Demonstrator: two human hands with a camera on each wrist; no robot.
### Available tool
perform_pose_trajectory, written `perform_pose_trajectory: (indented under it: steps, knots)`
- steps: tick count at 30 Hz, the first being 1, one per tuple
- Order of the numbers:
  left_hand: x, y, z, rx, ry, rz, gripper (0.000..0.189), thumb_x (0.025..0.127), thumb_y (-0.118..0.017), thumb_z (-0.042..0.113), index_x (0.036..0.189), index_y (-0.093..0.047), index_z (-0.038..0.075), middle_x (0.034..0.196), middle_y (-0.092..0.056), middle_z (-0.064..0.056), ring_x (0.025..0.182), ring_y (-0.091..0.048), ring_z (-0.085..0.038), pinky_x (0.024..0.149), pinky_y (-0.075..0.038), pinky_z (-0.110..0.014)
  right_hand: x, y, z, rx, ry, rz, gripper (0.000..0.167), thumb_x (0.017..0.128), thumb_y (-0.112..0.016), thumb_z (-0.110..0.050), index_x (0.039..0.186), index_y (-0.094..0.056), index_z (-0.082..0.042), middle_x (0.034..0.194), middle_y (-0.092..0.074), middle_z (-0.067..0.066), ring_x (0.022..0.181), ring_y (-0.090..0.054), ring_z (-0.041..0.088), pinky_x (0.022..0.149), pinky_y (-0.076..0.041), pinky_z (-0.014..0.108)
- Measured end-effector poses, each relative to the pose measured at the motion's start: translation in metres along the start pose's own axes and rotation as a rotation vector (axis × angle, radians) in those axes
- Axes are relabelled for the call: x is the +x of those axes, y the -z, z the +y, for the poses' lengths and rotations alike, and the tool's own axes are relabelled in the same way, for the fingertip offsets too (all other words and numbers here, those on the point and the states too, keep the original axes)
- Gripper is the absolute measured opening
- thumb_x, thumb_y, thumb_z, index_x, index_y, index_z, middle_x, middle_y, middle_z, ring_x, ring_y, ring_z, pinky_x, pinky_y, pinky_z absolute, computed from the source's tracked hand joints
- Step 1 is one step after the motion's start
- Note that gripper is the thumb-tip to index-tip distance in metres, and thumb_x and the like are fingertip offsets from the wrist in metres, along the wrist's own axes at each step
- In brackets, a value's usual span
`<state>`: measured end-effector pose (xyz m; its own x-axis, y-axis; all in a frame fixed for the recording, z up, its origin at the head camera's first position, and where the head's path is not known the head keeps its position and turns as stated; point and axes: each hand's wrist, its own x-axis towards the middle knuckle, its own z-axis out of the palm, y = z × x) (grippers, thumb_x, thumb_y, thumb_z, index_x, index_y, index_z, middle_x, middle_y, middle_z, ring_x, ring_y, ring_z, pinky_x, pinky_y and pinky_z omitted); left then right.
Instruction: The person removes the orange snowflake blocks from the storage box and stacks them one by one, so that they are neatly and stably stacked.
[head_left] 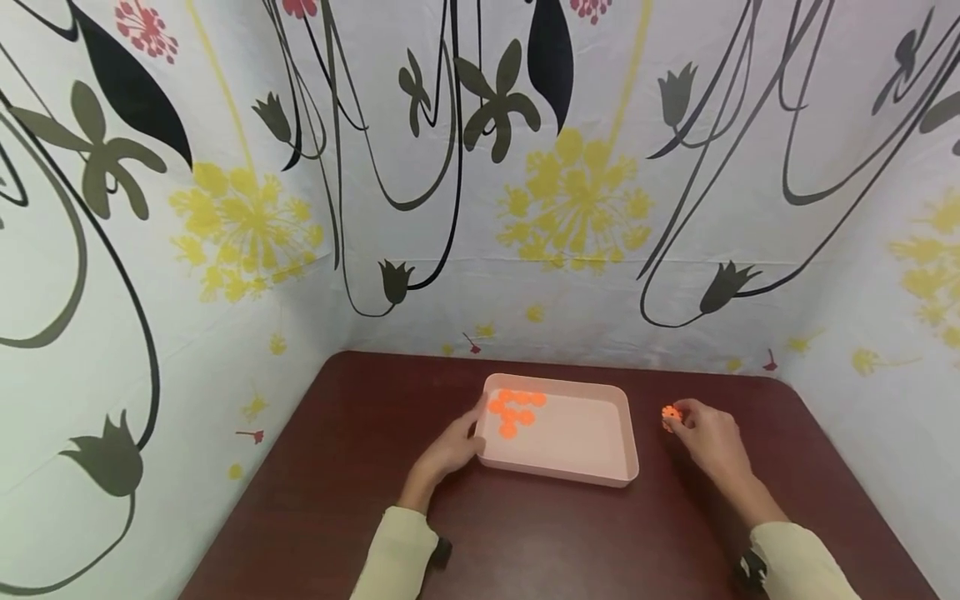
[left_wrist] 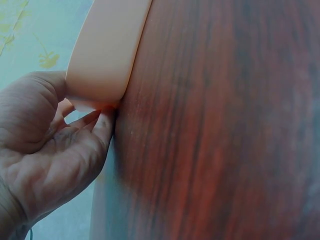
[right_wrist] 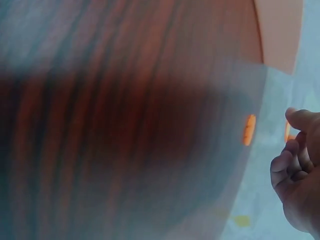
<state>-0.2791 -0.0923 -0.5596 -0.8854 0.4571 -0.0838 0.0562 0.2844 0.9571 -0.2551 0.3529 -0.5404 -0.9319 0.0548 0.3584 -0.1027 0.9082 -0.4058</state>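
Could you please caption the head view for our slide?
Left grip on a pink tray of orange pieces, right grip on another orange piece beside it.

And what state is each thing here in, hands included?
Tray: right side up on the table, partly filled.
Orange pieces: inside, bunched toward the tray's left side.
Left hand: gripping the tray's left end.
Right hand: pinching.
Held orange piece: between right thumb and fingers.
Loose orange piece: apparently on the table.
Patterned backdrop: upright, creased.
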Motion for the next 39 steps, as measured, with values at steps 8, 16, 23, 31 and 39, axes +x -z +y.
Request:
perform_pose_trajectory:
  steps: [8,16,23,31,39]
  knots:
    - [-0.003,0.001,-0.003,-0.035,0.003,-0.003,0.083,0.102,-0.053,0.004,0.170,-0.017,0.034,0.171,-0.039,0.001,0.143,-0.051,-0.022,0.116,-0.039,-0.046,0.000,-0.010,0.022,0.026,-0.050,-0.098,0.039,0.094,-0.078,-0.023,0.117,-0.070,0.008,0.079,-0.070,0.011,0.065,-0.055,0.017,0.058,-0.042,0.032]
    - [-0.001,0.002,0.002,-0.024,-0.001,-0.001,0.084,0.101,-0.053,0.002,0.171,-0.017,0.030,0.171,-0.040,0.002,0.143,-0.051,-0.022,0.116,-0.038,-0.046,0.003,-0.011,0.029,0.017,-0.038,-0.113,0.039,0.094,-0.079,-0.027,0.116,-0.072,0.004,0.080,-0.073,0.009,0.065,-0.057,0.016,0.058,-0.043,0.033]
    - [0.000,0.000,0.001,-0.021,0.004,0.003,0.084,0.101,-0.052,0.003,0.171,-0.015,0.031,0.171,-0.039,0.001,0.145,-0.049,-0.022,0.118,-0.037,-0.050,0.005,-0.012,0.030,-0.021,-0.068,-0.143,0.041,0.094,-0.078,-0.031,0.117,-0.074,0.002,0.087,-0.076,0.013,0.069,-0.062,0.018,0.059,-0.047,0.038]
    - [0.000,0.000,-0.001,-0.050,0.018,0.001,0.084,0.102,-0.053,0.005,0.171,-0.014,0.033,0.172,-0.038,0.002,0.145,-0.049,-0.021,0.118,-0.037,-0.048,0.005,-0.011,0.029,-0.037,-0.081,-0.176,0.042,0.094,-0.078,-0.032,0.119,-0.074,0.002,0.087,-0.077,0.012,0.067,-0.061,0.017,0.058,-0.045,0.037]
    - [0.000,0.000,0.000,-0.034,0.001,0.000,0.085,0.101,-0.053,0.004,0.171,-0.013,0.031,0.171,-0.038,0.001,0.146,-0.049,-0.023,0.117,-0.037,-0.047,0.002,-0.013,0.028,-0.030,-0.052,-0.122,0.048,0.093,-0.078,-0.032,0.126,-0.072,0.002,0.087,-0.077,0.011,0.071,-0.064,0.020,0.060,-0.047,0.039]
